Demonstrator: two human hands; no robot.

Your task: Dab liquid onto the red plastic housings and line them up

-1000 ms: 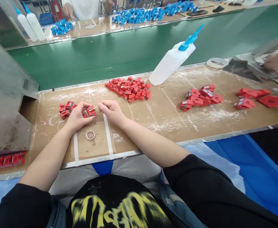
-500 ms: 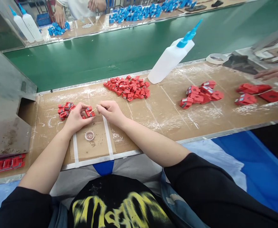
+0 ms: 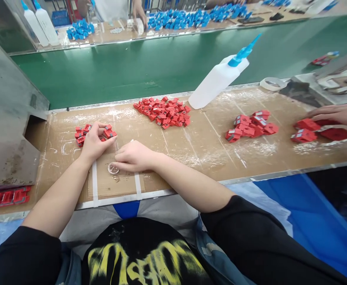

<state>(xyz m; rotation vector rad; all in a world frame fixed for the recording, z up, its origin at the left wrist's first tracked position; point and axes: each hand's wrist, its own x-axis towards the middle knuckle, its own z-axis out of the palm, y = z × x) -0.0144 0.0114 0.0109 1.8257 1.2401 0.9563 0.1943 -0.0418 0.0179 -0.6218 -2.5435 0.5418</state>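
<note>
My left hand [image 3: 94, 143] holds a red piece [image 3: 109, 132] with grey parts between thumb and fingers. Just behind that hand lies a small group of similar red pieces [image 3: 80, 135]. My right hand [image 3: 134, 156] is closed at the small round clear dish [image 3: 113, 168], its fingertips over the dish's right side; a thin stick in the fingers is mostly hidden. The dish sits on a cardboard sheet [image 3: 105, 188] with white tape strips. Farther back is a larger heap of red pieces [image 3: 165, 113].
A white bottle with a blue nozzle [image 3: 213, 85] leans behind the heap. Red pieces [image 3: 252, 126] lie to the right, and another person's hand [image 3: 338, 114] touches more at far right. A metal housing [image 3: 10, 111] stands left. Blue pieces [image 3: 179, 19] lie across the green strip.
My right hand has moved from the red piece down to the dish. My left hand keeps its piece. The neighbour's hand has reached onto the red pieces at right.
</note>
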